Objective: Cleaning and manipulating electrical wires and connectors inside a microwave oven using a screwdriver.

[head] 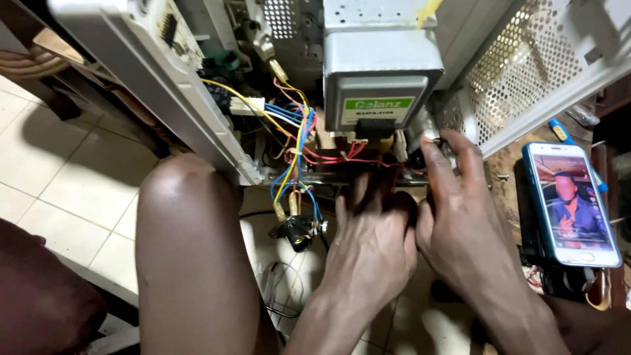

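Both hands, left hand point(371, 240) and right hand point(460, 217), press open-fingered against the wiring point(296, 141) beneath the grey magnetron point(381, 72).

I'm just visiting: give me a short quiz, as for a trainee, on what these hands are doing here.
1. True or false: the left hand grips a screwdriver.
2. What lies right of the right hand? A) phone B) mug C) hammer
3. Which grey metal part sits above both hands?

Key:
1. False; both hands reach in under the box, no tool visible.
2. A, the phone, screen lit.
3. The grey metal box with a green label, beside the coloured wires.
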